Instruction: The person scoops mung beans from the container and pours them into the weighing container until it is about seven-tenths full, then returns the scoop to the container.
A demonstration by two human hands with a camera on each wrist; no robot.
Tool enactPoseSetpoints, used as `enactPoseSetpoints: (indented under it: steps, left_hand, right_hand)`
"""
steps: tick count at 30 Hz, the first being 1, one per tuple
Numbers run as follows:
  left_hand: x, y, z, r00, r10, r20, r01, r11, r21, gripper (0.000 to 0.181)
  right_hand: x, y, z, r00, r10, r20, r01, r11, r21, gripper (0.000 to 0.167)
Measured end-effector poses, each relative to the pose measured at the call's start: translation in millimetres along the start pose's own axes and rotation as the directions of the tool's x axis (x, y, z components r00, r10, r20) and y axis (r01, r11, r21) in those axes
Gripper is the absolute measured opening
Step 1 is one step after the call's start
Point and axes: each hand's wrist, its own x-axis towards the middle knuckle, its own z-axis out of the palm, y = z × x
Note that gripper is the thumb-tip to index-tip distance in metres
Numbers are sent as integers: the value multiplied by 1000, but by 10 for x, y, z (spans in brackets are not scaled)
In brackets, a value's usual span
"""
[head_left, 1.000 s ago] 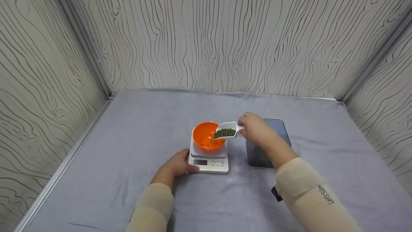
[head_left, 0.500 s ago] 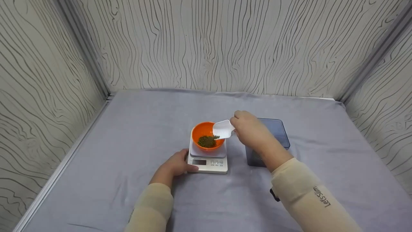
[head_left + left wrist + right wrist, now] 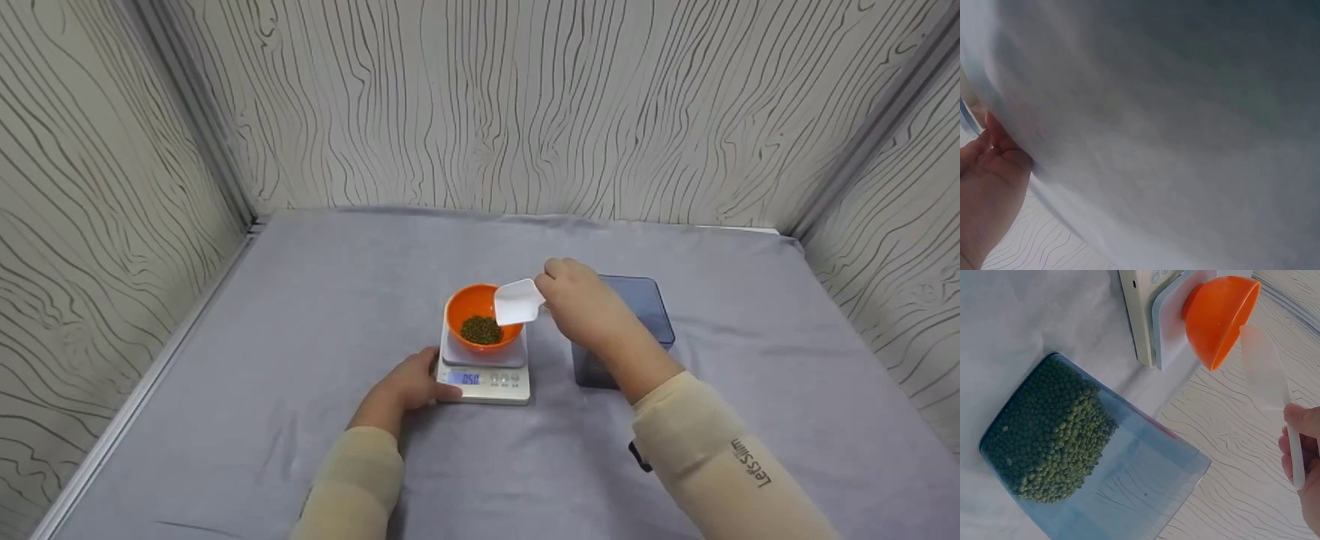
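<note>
An orange bowl [image 3: 463, 304] with green beans [image 3: 481, 330] in it stands on the white kitchen scale [image 3: 499, 392], whose lit display appears to read 050. My right hand [image 3: 585, 304] grips the handle of a white scoop [image 3: 517, 302], tipped over the bowl's right side. In the right wrist view the scoop [image 3: 1265, 371] is at the rim of the bowl [image 3: 1213, 318], and the hand [image 3: 1306, 455] pinches its handle. My left hand [image 3: 412, 381] holds the scale's left edge, thumb on its front corner; the left wrist view shows this hand [image 3: 994, 185] at the frame's left.
Right of the scale stands a bluish clear container [image 3: 646, 304], partly behind my right forearm; the right wrist view shows many green beans [image 3: 1061, 439] inside it. Grey cloth [image 3: 337, 300] covers the table. Patterned panels [image 3: 480, 105] stand at the back and sides.
The scoop has tipped over, moving slightly left, and its beans have dropped into the bowl. The scale's display has lit up. My left hand has stayed on the scale.
</note>
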Motion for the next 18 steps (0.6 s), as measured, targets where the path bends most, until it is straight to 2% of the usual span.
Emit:
enactPoseSetpoints:
  steps: [5, 10, 14, 18]
  left_hand:
    - [-5, 6, -2, 1000, -1, 4, 1, 1000, -9, 83]
    - [-13, 6, -2, 1000, 1, 3, -1, 1000, -6, 83]
    - [-12, 5, -1, 1000, -4, -2, 4, 1000, 12, 83]
    - [-6, 7, 3, 1000, -3, -5, 3, 1000, 15, 83]
  right_hand:
    - [-73, 123, 22, 999, 33, -25, -30, 994, 106, 17]
    - [-165, 299, -1, 994, 101, -46, -89, 974, 209, 14]
    - [-259, 450, -75, 988, 155, -25, -143, 951, 275, 13]
    - [-348, 576, -165, 975, 221, 18, -213, 912, 350, 12]
